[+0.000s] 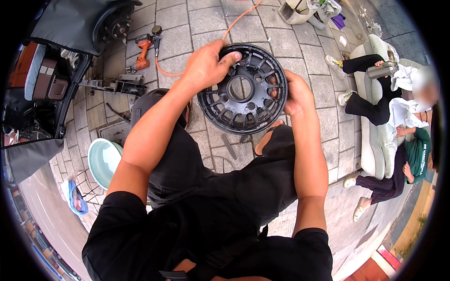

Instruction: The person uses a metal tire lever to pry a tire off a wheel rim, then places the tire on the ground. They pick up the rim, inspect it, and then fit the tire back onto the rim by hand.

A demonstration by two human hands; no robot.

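Observation:
A black spoked wheel rim (241, 112) is held up above my thighs, facing me, with no tire on it. My left hand (213, 65) grips its upper left, thumb over the front near the spokes. My right hand (295, 93) wraps round its right side, fingertips partly seen through the spokes. Past the rim, on the pavers, an orange power tool (142, 55) lies beside a dial gauge (156, 31) and an orange hose (167, 73).
A car with an open door (51, 84) and exposed hub (118, 28) is left, near metal jack-like equipment (110, 82), a pale green basin (103, 159) and a blue bag (75, 196). Two people (375, 107) (412, 159) sit on a pale sofa (370, 150) at right. Buckets (295, 11) stand behind.

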